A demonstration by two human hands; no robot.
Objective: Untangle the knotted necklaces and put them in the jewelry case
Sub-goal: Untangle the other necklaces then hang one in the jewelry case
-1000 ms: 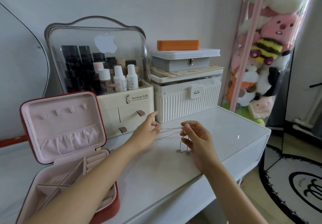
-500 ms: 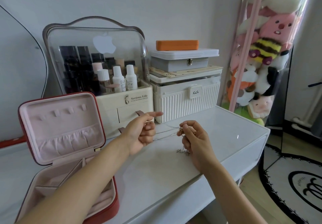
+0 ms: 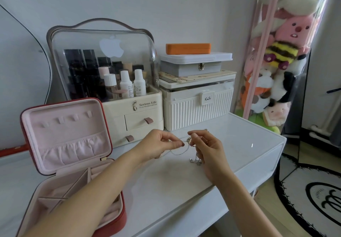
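Head view: since a second ago the left hand [image 3: 158,145] has drawn back from its reach toward the drawers and closed in, so its fingertips now pinch the thin chain close to the right hand [image 3: 208,149], where earlier the strands were stretched wide between them. The right hand's thumb and forefinger are curled round the tangled necklaces [image 3: 186,147] at a small knot; a loop sags between the two hands, and a cluster of pendants touches or nearly touches the white tabletop [image 3: 184,185] at 6 o'clock of the knot.

At 9 o'clock of the hands the jewelry case [image 3: 60,144] stands open, red outside and pink within: its lid holds four small tabs and a gathered pocket, and its base shows bare dividers, partly hidden by the left forearm. At 11 o'clock the clear-domed cosmetics organizer [image 3: 103,70] holds dark tubes and white bottles above two drawers. At 12 o'clock a ribbed white box [image 3: 199,111] carries a grey latched box [image 3: 191,68] and an orange case [image 3: 188,48]. At 2 o'clock, a clear column [image 3: 280,52] is packed with plush toys.
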